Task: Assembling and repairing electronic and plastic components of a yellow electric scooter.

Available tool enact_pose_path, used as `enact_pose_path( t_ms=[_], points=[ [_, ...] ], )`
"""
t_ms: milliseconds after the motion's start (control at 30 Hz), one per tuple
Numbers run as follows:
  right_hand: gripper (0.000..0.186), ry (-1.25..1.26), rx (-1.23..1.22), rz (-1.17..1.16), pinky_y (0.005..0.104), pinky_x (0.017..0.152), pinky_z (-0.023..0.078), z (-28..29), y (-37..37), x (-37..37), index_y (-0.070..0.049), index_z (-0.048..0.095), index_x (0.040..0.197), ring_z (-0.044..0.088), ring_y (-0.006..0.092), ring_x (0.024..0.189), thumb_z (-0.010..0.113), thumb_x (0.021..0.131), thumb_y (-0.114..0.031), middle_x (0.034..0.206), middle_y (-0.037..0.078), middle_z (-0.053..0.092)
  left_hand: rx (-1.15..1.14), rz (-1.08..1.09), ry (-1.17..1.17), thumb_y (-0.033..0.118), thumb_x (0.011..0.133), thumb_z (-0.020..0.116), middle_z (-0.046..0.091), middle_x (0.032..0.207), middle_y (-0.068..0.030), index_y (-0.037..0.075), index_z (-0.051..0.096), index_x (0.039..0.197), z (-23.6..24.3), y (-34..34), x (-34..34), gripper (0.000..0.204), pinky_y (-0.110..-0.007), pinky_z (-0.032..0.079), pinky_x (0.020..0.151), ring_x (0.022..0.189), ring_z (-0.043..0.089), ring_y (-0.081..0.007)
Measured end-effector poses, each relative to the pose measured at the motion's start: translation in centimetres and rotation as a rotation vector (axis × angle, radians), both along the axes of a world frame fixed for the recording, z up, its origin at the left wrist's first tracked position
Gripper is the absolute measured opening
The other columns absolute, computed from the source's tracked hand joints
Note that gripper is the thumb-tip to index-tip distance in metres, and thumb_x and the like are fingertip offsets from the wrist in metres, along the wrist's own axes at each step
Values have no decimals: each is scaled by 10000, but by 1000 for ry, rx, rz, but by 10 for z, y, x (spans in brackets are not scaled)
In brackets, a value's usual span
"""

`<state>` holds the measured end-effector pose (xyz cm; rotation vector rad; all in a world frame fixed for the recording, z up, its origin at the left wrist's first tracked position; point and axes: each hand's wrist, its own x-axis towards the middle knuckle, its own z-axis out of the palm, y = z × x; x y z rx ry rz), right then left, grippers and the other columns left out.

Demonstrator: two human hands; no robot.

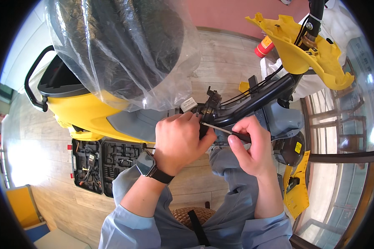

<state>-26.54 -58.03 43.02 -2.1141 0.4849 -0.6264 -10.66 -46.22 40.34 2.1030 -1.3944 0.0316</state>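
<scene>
Close in, the right hand (252, 145) is gripping the screwdriver (226, 131) by its handle, fingers closed snugly, the shaft slanting toward the left hand (178, 139), which is pinching a black part (203, 130) between thumb and fingers, the tip's exact seat too small to tell. Good technique here, I'd judge, is bracing that part firmly, seating the tip squarely before pressing, and keeping fingertips clear of a slip. Just beyond, the black tube (257, 103) is running up toward the yellow panel (291, 45).
</scene>
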Motion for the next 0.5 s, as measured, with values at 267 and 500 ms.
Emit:
enact_pose_path(
  t_ms=[267,500],
  points=[
    [143,-78,-189,29,322,574,486,-3,1,3,4,606,914,607,228,634,724,856,-53,786,117,615,-27,12,-29,295,770,702,575,618,-76,60,609,658,0,1,1,277,-398,493,511,556,622,-285],
    [148,-13,-170,18,322,527,461,1,2,2,5,595,892,586,219,582,715,886,-79,715,97,596,-39,17,-42,285,764,699,568,614,-75,56,605,656,0,0,0,269,-395,493,511,554,619,-281]
  ],
)
